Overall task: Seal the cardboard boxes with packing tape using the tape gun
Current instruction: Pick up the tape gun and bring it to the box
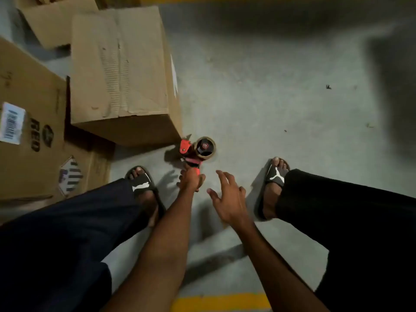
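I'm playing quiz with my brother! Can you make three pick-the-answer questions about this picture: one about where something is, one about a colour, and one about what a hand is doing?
1. Where is the tape gun?
A. on a box
B. on the floor
C. on a shelf

2. What colour is its frame?
A. red
B. blue
C. green

3. What is the right hand doing?
A. gripping the handle
B. holding a box
C. open, holding nothing

Answers:
1 B, it sits on the floor beside the cardboard box.
2 A, the frame is red.
3 C, its fingers are spread; the left hand grips the handle.
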Action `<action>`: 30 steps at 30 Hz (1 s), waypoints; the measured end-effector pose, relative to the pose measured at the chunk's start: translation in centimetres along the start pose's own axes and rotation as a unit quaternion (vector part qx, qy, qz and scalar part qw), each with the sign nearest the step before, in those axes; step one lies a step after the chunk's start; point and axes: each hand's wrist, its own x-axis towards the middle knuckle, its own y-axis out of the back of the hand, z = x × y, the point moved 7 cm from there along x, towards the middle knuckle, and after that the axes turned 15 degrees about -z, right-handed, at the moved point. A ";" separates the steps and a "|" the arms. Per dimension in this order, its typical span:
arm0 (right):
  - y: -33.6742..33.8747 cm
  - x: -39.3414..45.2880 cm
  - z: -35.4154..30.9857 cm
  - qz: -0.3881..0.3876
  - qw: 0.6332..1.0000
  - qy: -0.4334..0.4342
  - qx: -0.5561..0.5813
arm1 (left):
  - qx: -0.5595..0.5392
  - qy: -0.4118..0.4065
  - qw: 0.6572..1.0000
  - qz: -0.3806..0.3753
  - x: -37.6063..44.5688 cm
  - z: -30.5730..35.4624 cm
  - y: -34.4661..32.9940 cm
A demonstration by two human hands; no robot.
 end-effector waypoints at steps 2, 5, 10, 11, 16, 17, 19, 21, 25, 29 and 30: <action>-0.2 0.5 0.3 0.000 1.000 -0.004 0.017 | -0.044 0.012 0.999 -0.015 1.3 -0.1 -0.3; -1.2 0.6 1.4 -0.019 0.999 -0.020 0.021 | -0.055 -0.013 0.998 -0.021 1.9 0.0 -0.7; -2.1 0.4 2.4 -0.049 0.998 -0.036 0.027 | -0.051 -0.014 0.996 -0.075 -0.3 1.8 -0.3; -2.1 0.2 2.4 -0.053 0.997 -0.037 0.032 | -0.052 -0.015 0.995 -0.088 -1.2 2.3 0.1; -1.3 -1.6 1.5 -0.068 0.997 -0.023 0.017 | -0.068 0.019 0.997 -0.017 -7.4 0.8 2.5; -1.0 -2.2 1.3 -0.068 0.997 -0.018 0.005 | -0.100 0.007 0.995 -0.024 -9.3 0.8 2.4; -0.6 -3.3 0.7 -0.071 0.997 -0.007 -0.018 | -0.192 -0.032 0.978 -0.071 -13.3 1.6 2.2; -0.6 -4.6 0.2 -0.074 0.996 0.009 -0.039 | -0.267 -0.067 0.954 -0.119 -16.1 2.8 2.7; -1.1 -7.0 -0.3 -0.086 0.992 0.032 -0.085 | -0.293 -0.142 0.933 -0.153 -21.9 5.8 6.3; -1.8 -8.3 0.8 -0.101 0.989 0.044 -0.099 | -0.352 -0.263 0.884 -0.161 -28.6 8.7 12.6; -2.0 -8.3 1.1 -0.105 0.988 0.047 -0.102 | -0.362 -0.298 0.865 -0.179 -30.3 9.4 14.2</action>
